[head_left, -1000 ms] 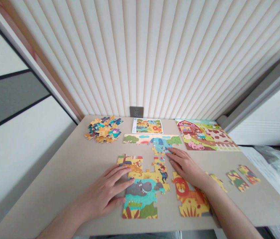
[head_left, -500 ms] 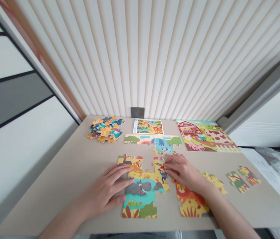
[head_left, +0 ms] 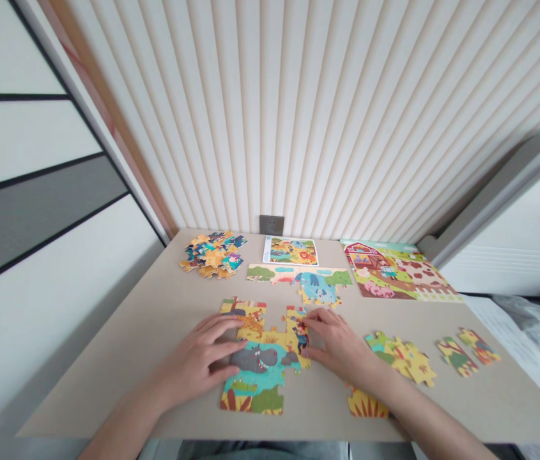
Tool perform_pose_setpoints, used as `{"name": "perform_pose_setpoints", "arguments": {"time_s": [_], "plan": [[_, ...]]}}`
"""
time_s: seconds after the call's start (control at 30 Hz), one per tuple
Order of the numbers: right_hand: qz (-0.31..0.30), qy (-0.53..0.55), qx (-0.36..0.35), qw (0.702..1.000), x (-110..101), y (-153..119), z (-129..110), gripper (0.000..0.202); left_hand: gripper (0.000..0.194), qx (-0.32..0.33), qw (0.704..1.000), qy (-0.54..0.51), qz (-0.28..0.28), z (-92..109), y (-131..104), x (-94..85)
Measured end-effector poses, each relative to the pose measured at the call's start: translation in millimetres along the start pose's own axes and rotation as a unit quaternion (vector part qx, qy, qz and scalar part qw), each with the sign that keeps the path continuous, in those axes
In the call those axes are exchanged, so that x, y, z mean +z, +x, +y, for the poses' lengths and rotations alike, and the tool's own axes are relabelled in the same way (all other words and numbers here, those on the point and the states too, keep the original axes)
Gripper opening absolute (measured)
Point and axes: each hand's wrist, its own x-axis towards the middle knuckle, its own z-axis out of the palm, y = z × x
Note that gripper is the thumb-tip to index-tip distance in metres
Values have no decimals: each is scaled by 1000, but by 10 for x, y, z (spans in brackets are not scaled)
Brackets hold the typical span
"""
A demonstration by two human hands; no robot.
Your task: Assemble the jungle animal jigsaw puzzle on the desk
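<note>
A joined puzzle section with a grey hippo [head_left: 260, 360] lies flat on the table, a leopard at its upper left and a small dark-blue-clad figure on its right strip. My left hand [head_left: 202, 354] rests on its left edge, fingers spread and lying flat. At the right strip my right hand [head_left: 339, 345] touches the edge, its thumb and fingers apart. Under my right forearm lies a lion section [head_left: 367, 404], mostly hidden. A joined elephant strip [head_left: 317, 287] is beyond my hands.
A picture card [head_left: 291, 251] lies behind the elephant strip. Loose pieces form a heap [head_left: 213, 255] at the back left. A farm puzzle [head_left: 397, 271] lies at the back right. Yellow giraffe-patterned pieces [head_left: 406, 359] and two loose pieces [head_left: 457, 355] lie on the right.
The hippo section has slid left under both my hands, widening the space between it and the lion section. My right forearm now covers more of the lion. The view has shifted slightly.
</note>
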Motion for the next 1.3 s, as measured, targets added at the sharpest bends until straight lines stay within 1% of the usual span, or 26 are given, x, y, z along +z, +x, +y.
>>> {"name": "perform_pose_setpoints", "arguments": {"time_s": [0.07, 0.23, 0.43, 0.63, 0.77, 1.07, 1.3], "plan": [[-9, 21, -1, 1000, -11, 31, 17, 43, 36, -3, 1000, 0, 2, -10, -13, -2], [-8, 55, 17, 998, -31, 87, 76, 39, 37, -10, 1000, 3, 10, -21, -44, 6], [-14, 72, 29, 997, -12, 171, 111, 36, 38, -4, 1000, -8, 26, -57, -45, 31], [-1, 91, 41, 995, 7, 233, 129, 35, 35, -1, 999, -23, 38, -53, 0, 32], [-8, 120, 60, 991, 16, 271, 163, 35, 35, -2, 999, -25, 41, -27, 40, 25], [-8, 112, 60, 992, -45, 351, 219, 26, 34, -2, 999, -13, 50, -15, 138, 68], [6, 97, 69, 993, -3, 458, 321, 40, 36, -4, 998, 3, 66, -37, 202, 120]]}}
